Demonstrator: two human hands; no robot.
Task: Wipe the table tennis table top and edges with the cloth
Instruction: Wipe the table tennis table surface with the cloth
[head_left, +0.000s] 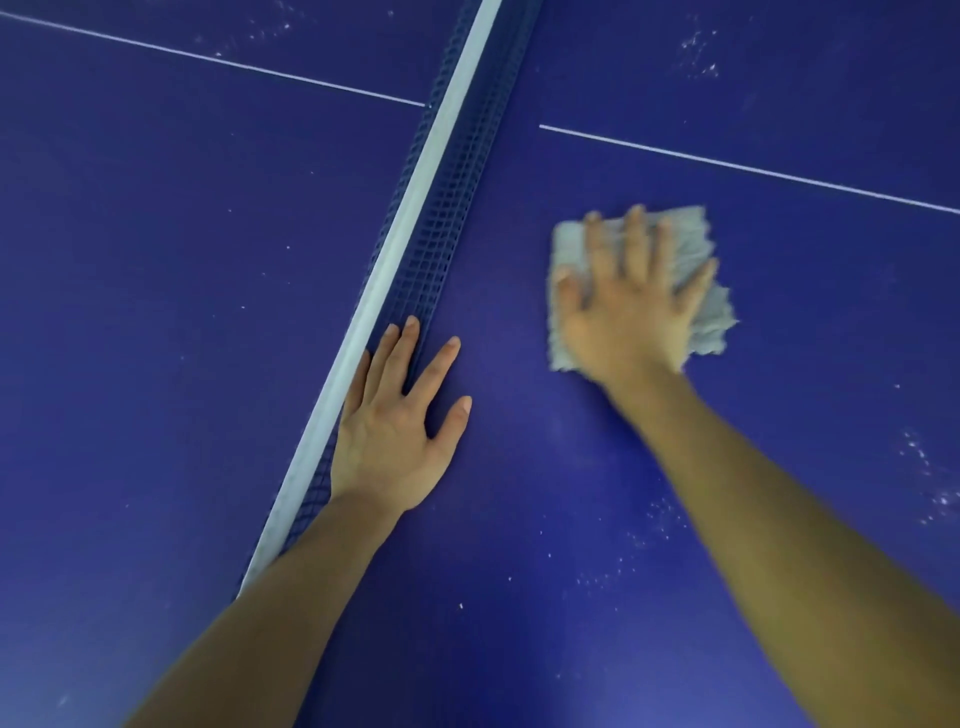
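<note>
The blue table tennis table top (156, 260) fills the view. A pale grey cloth (696, 249) lies flat on the right half. My right hand (628, 306) presses down on it with fingers spread and straight; the hand looks blurred. My left hand (400, 421) rests flat on the table right beside the net, its fingers straight and touching the mesh at the base.
The net (431, 208), blue mesh with a white top band, runs diagonally from the top centre to the lower left. A thin white centre line (753, 169) crosses both halves. White dust specks (930, 483) dot the right half near my right forearm.
</note>
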